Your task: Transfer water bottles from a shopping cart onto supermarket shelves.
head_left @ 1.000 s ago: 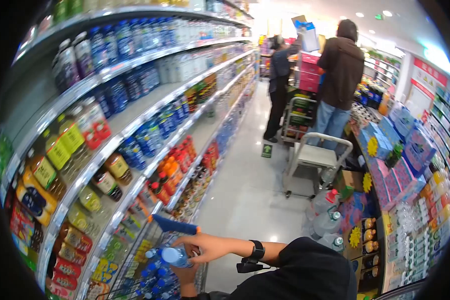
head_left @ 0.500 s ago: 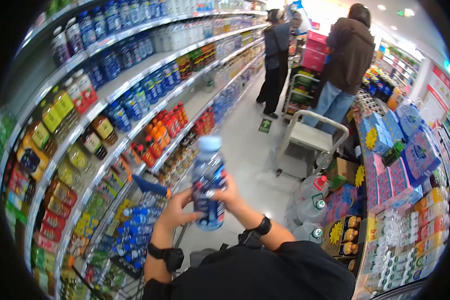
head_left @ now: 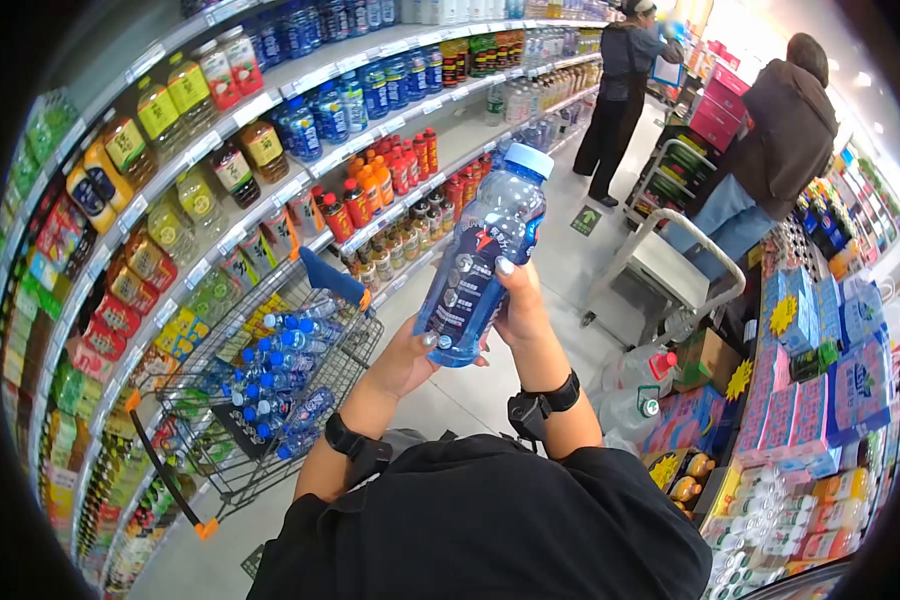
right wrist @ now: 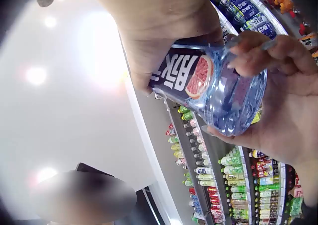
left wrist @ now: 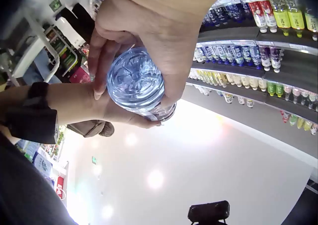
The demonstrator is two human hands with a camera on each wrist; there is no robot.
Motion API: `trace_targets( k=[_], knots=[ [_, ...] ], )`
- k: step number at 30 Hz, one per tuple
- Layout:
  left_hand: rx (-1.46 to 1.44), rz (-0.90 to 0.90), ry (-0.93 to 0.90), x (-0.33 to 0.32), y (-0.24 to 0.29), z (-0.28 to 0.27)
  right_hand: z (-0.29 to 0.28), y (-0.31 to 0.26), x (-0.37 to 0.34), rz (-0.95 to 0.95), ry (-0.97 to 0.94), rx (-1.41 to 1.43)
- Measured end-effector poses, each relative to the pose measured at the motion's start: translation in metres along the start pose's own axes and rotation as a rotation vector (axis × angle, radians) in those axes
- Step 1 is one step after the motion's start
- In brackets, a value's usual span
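Note:
A blue-tinted bottle (head_left: 482, 262) with a light blue cap and dark label is held tilted in front of the chest. My left hand (head_left: 407, 358) grips its lower left side near the base. On its right side, my right hand (head_left: 520, 310) holds it with the thumb across the label. The left wrist view looks at the clear base of the bottle (left wrist: 136, 80), with fingers of both hands around it. A grapefruit picture shows on the label of the bottle (right wrist: 218, 86) in the right wrist view.
At the left stands a wire cart (head_left: 220, 470) with several blue bottles (head_left: 285, 365) inside. Drink shelves (head_left: 270, 100) line the left side. A white trolley (head_left: 660, 275), two people, large water bottles (head_left: 625, 405) and stacked packs (head_left: 795, 410) are along the right.
The bottle has come up from over the cart to the chest, and its label is turned differently. Both hands now hold it. The head view has shifted, showing more of the cart.

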State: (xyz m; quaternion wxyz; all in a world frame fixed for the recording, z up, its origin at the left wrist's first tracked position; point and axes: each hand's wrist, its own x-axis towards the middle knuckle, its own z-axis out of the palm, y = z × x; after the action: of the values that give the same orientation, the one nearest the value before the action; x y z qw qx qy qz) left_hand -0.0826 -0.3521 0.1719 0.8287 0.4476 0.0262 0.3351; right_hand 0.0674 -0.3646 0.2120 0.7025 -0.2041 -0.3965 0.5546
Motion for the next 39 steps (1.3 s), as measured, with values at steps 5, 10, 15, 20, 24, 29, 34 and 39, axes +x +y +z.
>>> trace_targets(
  k=[5,10,15,20,24,29,34,39],
  knots=[
    [0.082,0.015,0.084,-0.007,0.016,0.006,-0.007,0.011,0.007,0.059,-0.094,0.026],
    [0.553,0.129,0.227,-0.016,0.024,-0.002,0.003,0.011,0.008,-0.019,-0.185,0.180],
    [1.282,0.283,0.481,-0.015,0.063,0.039,-0.011,0.018,0.002,0.060,0.002,0.237],
    [1.534,0.477,0.436,-0.013,0.056,0.046,-0.010,0.007,-0.009,0.084,0.008,0.297],
    [1.391,0.510,0.402,-0.007,0.041,0.043,-0.023,0.001,-0.013,-0.010,0.093,0.172],
    [0.640,0.287,0.340,0.007,0.006,0.010,-0.024,-0.019,-0.020,-0.089,0.008,0.074],
    [-0.254,-0.153,-0.191,0.014,-0.011,0.015,-0.024,-0.036,-0.020,-0.154,-0.308,0.145],
    [-0.152,-0.398,-0.312,0.024,-0.021,0.010,-0.051,-0.033,-0.023,-0.008,-0.233,0.243]
  ],
)
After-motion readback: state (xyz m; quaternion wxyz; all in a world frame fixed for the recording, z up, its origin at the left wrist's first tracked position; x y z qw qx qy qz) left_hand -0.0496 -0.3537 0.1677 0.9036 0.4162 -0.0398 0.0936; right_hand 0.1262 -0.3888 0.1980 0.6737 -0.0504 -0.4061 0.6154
